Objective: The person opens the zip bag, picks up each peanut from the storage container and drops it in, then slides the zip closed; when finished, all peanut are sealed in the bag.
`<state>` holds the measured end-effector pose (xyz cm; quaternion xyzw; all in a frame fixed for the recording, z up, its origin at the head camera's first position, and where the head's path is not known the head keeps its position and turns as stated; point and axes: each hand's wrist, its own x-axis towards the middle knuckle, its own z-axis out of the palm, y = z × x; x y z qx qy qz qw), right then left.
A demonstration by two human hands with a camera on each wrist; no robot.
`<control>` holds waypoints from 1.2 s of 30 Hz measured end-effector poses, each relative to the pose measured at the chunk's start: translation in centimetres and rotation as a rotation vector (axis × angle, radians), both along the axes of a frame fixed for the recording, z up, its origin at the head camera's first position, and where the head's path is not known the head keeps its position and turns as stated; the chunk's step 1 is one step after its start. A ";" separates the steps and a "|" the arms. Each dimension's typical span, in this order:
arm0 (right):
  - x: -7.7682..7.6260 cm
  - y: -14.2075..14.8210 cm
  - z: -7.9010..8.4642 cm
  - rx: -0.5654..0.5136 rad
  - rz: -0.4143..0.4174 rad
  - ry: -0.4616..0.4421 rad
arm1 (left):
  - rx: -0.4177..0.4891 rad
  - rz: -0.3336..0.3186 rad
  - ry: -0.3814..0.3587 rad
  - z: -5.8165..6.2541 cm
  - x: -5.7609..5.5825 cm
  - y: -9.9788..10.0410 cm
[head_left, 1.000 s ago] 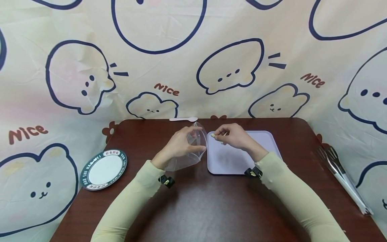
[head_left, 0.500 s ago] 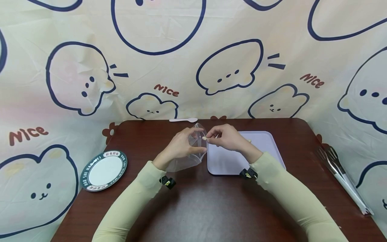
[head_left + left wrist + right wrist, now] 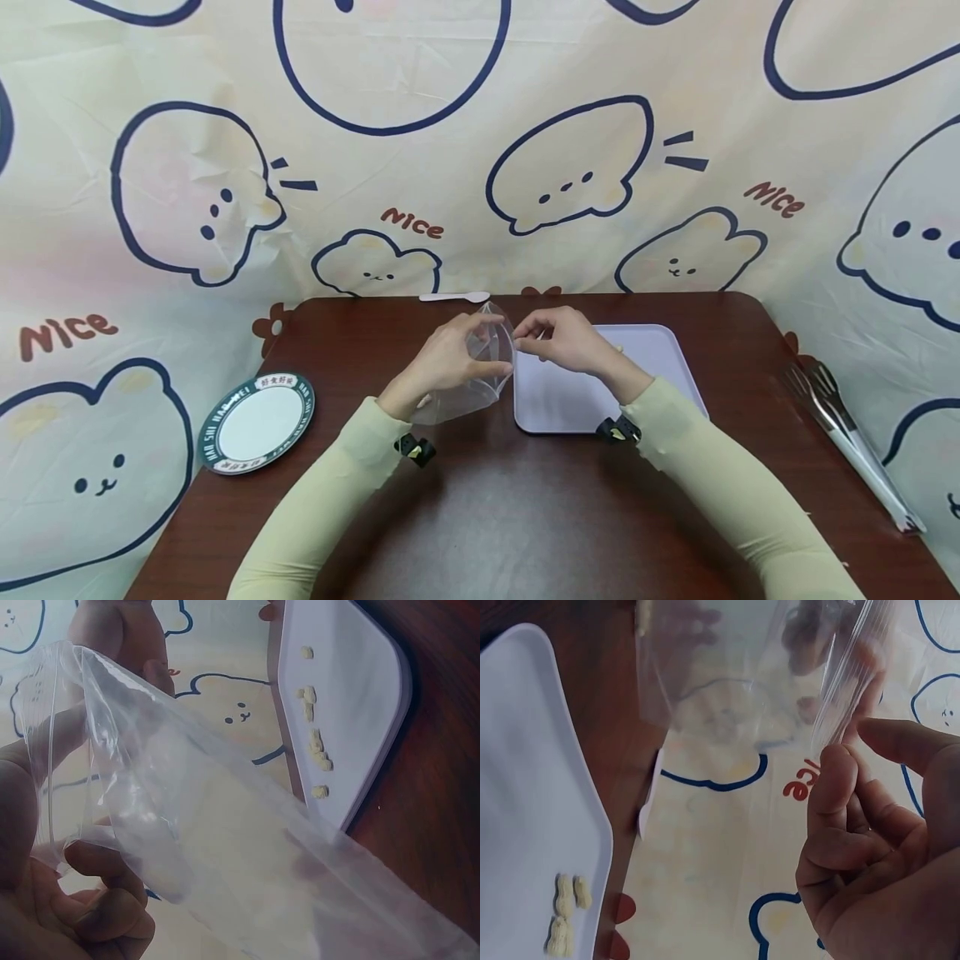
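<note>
My left hand [image 3: 446,354] grips a clear plastic zip bag [image 3: 457,404] by its mouth, thumb and fingers spread so the mouth gapes to the right. Near the bag's lower end, by the left wrist, lies a pale peanut [image 3: 423,402]. Beside the mouth is my right hand [image 3: 566,342], fingers bent, with a small gap between thumb and index finger and nothing seen between them. Beneath it lies a lilac tray [image 3: 570,408]. Several unshelled peanuts [image 3: 319,746] lie on the tray in the left wrist view, and some peanuts [image 3: 562,904] also show in the right wrist view.
A white plate with a green rim [image 3: 258,423] is at the left edge of the table [image 3: 495,517]. A pale plastic spoon [image 3: 453,297] lies along the back edge. Wrapped forks [image 3: 855,442] lie at the right. A printed cloth hangs behind.
My right hand moved left from above the tray to the bag's mouth with a peanut and let it go. A peanut now shows low in the bag. My left hand stays nearly still.
</note>
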<state>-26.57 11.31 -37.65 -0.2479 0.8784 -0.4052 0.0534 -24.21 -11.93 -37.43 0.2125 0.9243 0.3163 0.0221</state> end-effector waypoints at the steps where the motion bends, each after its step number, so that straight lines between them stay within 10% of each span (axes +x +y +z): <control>1: -0.1 0.2 0.0 -0.010 -0.004 0.000 | 0.000 0.001 -0.001 0.0 0.0 0.0; 9: -1.8 2.1 -1.1 -0.072 -0.071 -0.051 | 0.005 0.014 -0.009 0.2 0.0 -0.1; 36: -6.8 6.9 -8.0 0.258 -0.257 -0.146 | 0.019 0.014 -0.026 -0.1 0.0 -0.4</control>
